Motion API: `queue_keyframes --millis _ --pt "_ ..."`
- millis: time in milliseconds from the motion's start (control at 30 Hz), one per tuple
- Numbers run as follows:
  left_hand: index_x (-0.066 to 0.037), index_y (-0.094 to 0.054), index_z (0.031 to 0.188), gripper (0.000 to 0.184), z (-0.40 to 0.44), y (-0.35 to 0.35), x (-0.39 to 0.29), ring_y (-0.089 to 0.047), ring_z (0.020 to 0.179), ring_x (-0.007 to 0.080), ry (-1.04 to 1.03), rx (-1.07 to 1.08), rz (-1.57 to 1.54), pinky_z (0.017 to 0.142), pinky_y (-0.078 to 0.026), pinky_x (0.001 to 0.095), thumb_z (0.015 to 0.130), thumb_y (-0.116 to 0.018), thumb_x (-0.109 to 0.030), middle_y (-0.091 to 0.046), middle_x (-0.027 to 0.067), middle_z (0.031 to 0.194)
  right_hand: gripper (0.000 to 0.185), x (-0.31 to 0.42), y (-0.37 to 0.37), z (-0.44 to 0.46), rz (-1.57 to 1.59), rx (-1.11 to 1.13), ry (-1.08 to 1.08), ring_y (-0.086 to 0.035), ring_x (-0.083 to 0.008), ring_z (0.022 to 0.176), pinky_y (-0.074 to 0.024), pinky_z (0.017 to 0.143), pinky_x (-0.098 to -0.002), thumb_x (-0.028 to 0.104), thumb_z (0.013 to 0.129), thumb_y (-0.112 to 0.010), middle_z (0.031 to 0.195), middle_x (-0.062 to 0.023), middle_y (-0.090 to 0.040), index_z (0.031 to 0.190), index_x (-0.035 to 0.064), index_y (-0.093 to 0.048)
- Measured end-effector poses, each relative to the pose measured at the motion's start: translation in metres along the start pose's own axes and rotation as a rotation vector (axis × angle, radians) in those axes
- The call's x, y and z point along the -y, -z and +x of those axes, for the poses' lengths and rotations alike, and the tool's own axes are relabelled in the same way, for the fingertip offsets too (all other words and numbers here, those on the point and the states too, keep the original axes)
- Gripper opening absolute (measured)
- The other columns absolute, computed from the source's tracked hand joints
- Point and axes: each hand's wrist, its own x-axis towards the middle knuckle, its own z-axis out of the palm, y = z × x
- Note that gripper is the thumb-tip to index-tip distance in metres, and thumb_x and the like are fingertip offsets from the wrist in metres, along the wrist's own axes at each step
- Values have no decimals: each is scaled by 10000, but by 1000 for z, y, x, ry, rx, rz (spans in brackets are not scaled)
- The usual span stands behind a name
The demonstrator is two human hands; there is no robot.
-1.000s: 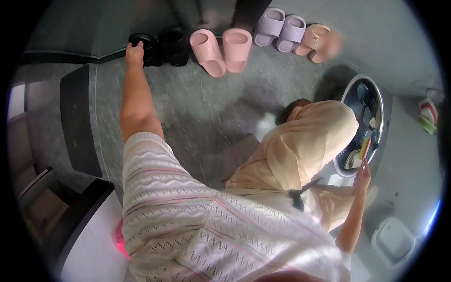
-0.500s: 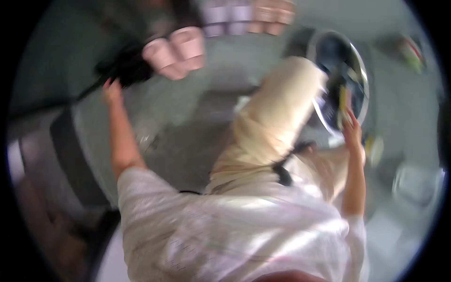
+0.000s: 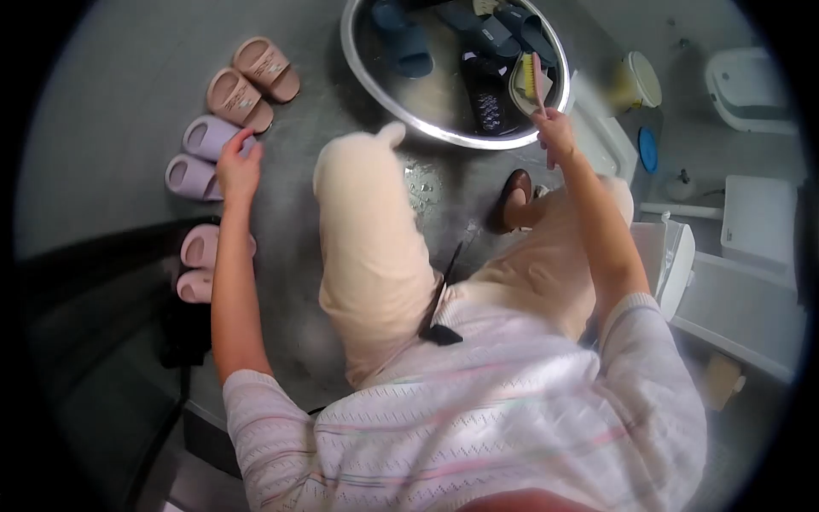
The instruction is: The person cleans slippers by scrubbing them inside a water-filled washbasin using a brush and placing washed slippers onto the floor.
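Observation:
My right hand [image 3: 554, 136] is closed around the pink handle of a scrub brush [image 3: 539, 85] with yellow bristles. The brush is raised over the near right rim of a large metal basin [image 3: 444, 135]. Dark blue slippers [image 3: 401, 43] and a black slipper [image 3: 488, 98] lie in the basin, along with a round pale container [image 3: 518, 90] partly behind the brush. On the left, my left hand [image 3: 237, 166] reaches to a pair of lavender slippers [image 3: 194, 177] on the floor. Its fingers appear closed on the end of the upper one, though the hand covers part of the contact.
Tan slippers [image 3: 241, 101] stand above the lavender pair, pink slippers [image 3: 198, 246] below it, partly behind my forearm. At right are a white bucket [image 3: 641, 78], a blue lid [image 3: 648, 149], a white basin [image 3: 751, 90] and a white bin [image 3: 676, 266]. Wet patches mark the grey floor.
The view has turned, so the basin and slippers appear shifted left. My left hand has gone from beside a black object to the lavender slippers. The brush stays in my right hand.

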Motion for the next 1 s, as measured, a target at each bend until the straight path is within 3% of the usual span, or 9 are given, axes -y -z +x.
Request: queue_keyframes --millis 133,200,300,400,500,700,800,933,1000 --pt "-88 -605 1037 316 73 -97 -68 -521 1025 303 -356 221 154 888 -405 364 732 -594 -169 -561 140 1096 190 -27 -18 43 -1 -29 -54 -445 -105 437 -363 392 -259 158 756 -615 564 -10 -501 878 17 -580" --pt "-99 -599 1041 316 99 -152 -107 -485 1081 313 -435 382 238 920 -389 376 732 -590 -167 -533 148 1150 263 -49 -29 77 -97 -47 37 -554 -142 623 -441 573 -271 154 735 -640 704 -53 -599 943 0 -596" --pt "-109 -604 1027 314 118 -239 -133 -468 1093 310 -635 457 286 921 -392 387 715 -586 -140 -522 139 1151 252 -68 -52 119 16 -68 119 -575 -219 671 -455 648 -327 138 709 -661 740 -115 -608 921 22 -592" --pt "-86 -569 1084 384 123 -330 -155 -445 1119 304 -647 818 405 919 -388 389 710 -611 -163 -497 147 1176 196 -105 -91 179 -161 -113 191 -564 -309 675 -457 651 -362 124 725 -647 731 -175 -584 853 12 -551" --pt "-78 -436 1238 593 110 -380 -141 -343 1203 349 -753 688 358 975 -297 454 731 -648 -300 -438 159 1238 251 -104 -124 191 -117 -135 76 -566 -320 674 -459 642 -381 167 730 -675 689 -171 -570 806 12 -493" --pt "-144 -167 1393 786 106 -416 -125 -406 1166 339 -458 923 445 1013 -222 532 769 -602 -343 -500 168 1175 246 -149 -176 227 -56 -57 -122 -604 -308 740 -473 679 -382 162 739 -646 767 -166 -612 883 -4 -537" --pt "-179 -109 1410 781 110 -425 -124 -474 1109 333 -270 1007 500 1017 -214 532 794 -560 -344 -542 176 1122 293 -156 -191 236 -412 -87 -137 -602 -304 843 -474 744 -388 178 739 -632 858 -186 -618 946 -11 -547" --pt "-141 -86 1409 805 120 -430 -124 -560 962 377 -87 986 366 887 -409 465 744 -534 -204 -578 252 1014 396 -151 -214 240 -401 -414 194 -570 -354 937 -460 808 -383 191 710 -650 952 -207 -607 1034 -10 -544" --pt "-35 -319 1303 626 122 -426 -128 -567 924 399 -27 944 384 836 -448 426 722 -520 -152 -584 271 970 385 -124 -201 239 -162 -138 -101 -594 -356 865 -465 761 -387 178 705 -659 891 -215 -617 1016 -22 -556"
